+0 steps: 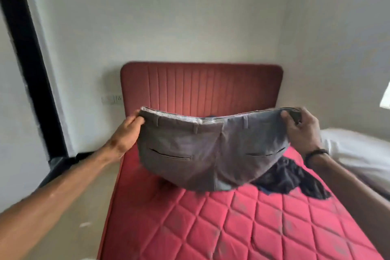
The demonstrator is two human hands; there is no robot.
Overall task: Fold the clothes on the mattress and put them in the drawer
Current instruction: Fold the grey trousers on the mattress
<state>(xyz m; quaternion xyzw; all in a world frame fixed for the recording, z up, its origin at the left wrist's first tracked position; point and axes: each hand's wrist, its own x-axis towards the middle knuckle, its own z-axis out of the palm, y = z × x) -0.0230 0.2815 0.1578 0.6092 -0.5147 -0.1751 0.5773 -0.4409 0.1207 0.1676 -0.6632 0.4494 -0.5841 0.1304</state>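
Trousers: grey woven trousers with two welt back pockets (206, 154) hang in the air above the red quilted mattress (232, 224), seat toward the camera.
Hands: left hand (126, 133) and right hand (301, 131) each pinch a waistband end.
Legs: blurred, probably still bunched below.
Method: shake them straight, bring the waistband ends together, keeping clear of the dark crumpled garment (289, 177).

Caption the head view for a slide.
Both hands, left and right, hold grey trousers by the waistband above a red mattress.
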